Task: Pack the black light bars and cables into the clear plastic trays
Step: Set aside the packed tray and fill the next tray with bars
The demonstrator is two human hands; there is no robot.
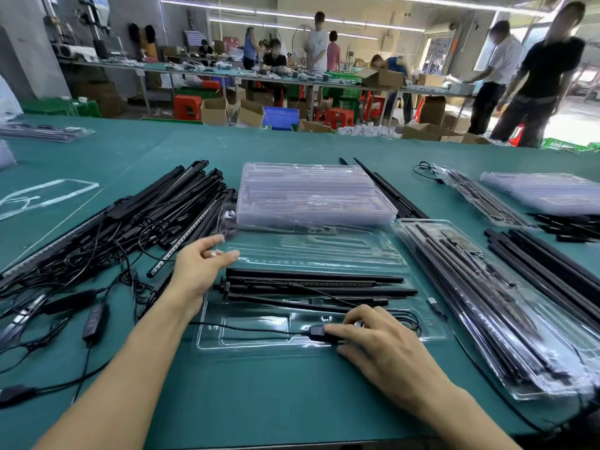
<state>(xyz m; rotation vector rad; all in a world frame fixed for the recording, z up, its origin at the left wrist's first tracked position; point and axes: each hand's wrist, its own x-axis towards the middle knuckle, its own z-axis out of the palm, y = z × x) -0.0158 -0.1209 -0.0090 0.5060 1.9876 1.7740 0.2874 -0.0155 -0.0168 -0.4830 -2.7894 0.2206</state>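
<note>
Several long black light bars (311, 287) lie across the middle of the clear moulded plastic tray (246, 344) on the green table (276, 391). In the tray's near compartment the right hand (386, 349) closes its grip on the small black cable controller (316, 332). The left hand (198, 271), grip slack and holding nothing, hovers at the tray's left edge beside a heap of loose black bars and cables (123, 228)

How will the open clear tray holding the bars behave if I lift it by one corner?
The tray looks thin and see-through, so it will probably flex. The bars seem to lie loose on it and could slide off.
</note>
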